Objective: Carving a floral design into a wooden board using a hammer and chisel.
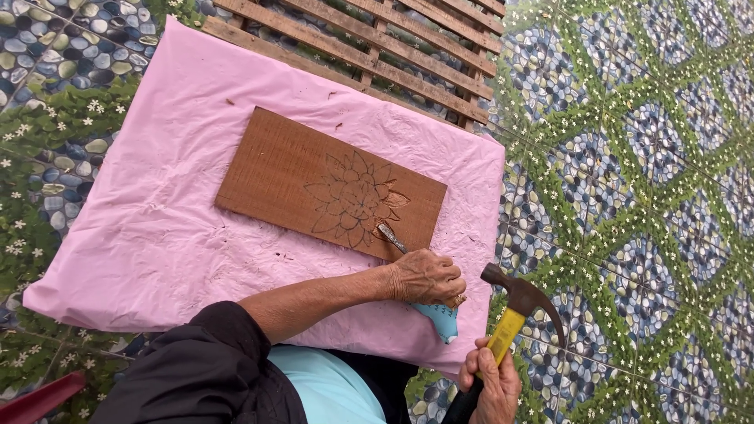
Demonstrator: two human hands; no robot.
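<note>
Our left hand grips the chisel, its blade slanting to 11 o'clock onto the flower outline on the wooden board, while our right hand clasps the hammer at 4 o'clock from the chisel's butt, head raised.

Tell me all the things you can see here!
wooden board: one, brown, flower outline carved in it, on the pink sheet
pink sheet: one, spread under the board
chisel: one, metal tip on the board, light blue handle
hammer: one, dark head, yellow handle, raised over the floor
wooden slats: brown, behind the sheet
floor: pebble and flower pattern
left hand: holds the chisel
right hand: holds the hammer
</note>
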